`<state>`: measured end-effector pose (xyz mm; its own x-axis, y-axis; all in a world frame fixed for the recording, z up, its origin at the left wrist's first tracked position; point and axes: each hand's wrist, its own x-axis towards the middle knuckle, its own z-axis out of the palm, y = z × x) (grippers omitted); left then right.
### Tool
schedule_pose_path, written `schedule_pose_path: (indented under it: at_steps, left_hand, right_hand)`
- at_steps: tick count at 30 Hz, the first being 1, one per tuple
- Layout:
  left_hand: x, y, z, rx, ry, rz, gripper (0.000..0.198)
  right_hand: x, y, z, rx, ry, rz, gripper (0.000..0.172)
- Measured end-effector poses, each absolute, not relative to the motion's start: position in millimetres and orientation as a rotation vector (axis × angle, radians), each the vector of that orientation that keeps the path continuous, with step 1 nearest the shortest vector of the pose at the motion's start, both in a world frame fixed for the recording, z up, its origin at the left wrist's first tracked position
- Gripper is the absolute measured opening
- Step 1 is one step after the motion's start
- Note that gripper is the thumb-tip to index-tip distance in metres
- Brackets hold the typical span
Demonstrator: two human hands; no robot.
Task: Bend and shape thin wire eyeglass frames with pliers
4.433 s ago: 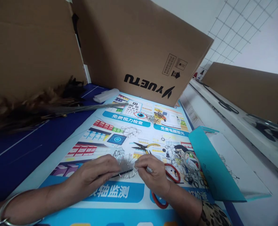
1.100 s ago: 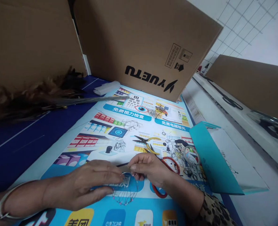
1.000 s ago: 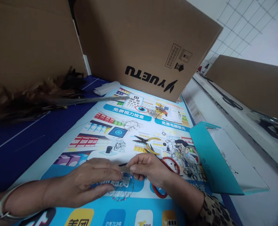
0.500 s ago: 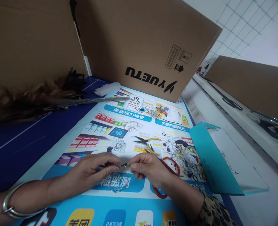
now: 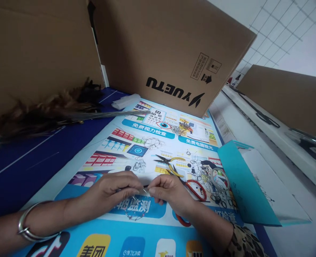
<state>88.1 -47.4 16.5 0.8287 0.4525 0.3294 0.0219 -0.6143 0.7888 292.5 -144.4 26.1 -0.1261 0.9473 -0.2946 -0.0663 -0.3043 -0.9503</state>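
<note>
Entry, work in hand: a beaded wire mesh [image 5: 135, 214] is held just below and left of the yellow-handled pliers [image 5: 171, 164], over the printed poster [image 5: 112, 146] on the tabletop.

Left hand [image 5: 112, 194]: pinched on the mesh's upper edge. Right hand [image 5: 171, 192]: pinched on the same edge, fingertips nearly meeting those of the left.

Progress (judged): several loops carrying small beads are already formed, so the piece is taken as partly made. How much is left cannot be told.

3 small wire forms [image 5: 139, 166] are noted left of and beyond the pliers, apparently set aside. The pliers lie untouched. Red-handled scissors [image 5: 197, 187] lie just below-right of them, a tape roll [image 5: 219, 178] further right.
</note>
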Motion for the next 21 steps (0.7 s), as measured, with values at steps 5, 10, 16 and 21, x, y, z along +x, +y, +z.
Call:
schedule_pose_path:
  at_steps: [5,10,16,21]
  left_hand:
    - [91,-49,19,2.149,0.37,0.602,0.014]
    - [93,-50,22,2.159,0.37,0.554,0.016]
    - [93,-48,24,2.165,0.357,0.524,0.015]
    - [92,-45,26,2.157,0.385,0.463,0.016]
  right_hand:
    - [289,-144,33,-1.343,-1.125,1.535,0.029]
    - [285,-143,38,-1.335,-1.14,1.514,0.033]
    - [286,-145,33,-1.292,-1.182,1.458,0.027]
    - [287,-145,30,-1.317,-1.258,1.369,0.018]
